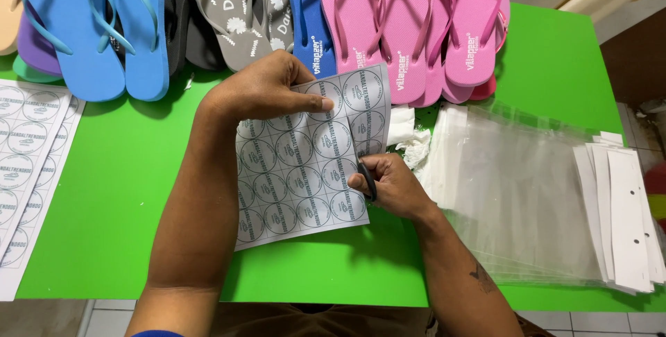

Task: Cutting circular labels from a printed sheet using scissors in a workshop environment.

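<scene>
A sheet of round printed labels (298, 170) is held above the green table (111, 191). My left hand (267, 87) pinches the sheet's top edge, thumb lying across the labels. My right hand (385, 184) is at the sheet's right edge, closed around dark scissor handles (368, 179); the blades are hidden behind the sheet and fingers. The sheet appears cut partway along its right column.
Flip-flops line the far edge: blue (97, 24), grey (236, 11), pink (409, 24). More label sheets (28, 156) lie at the left. A stack of clear plastic bags (520, 191) with white header cards (624, 219) lies right. Crumpled white scraps (409, 139) sit beside the bags.
</scene>
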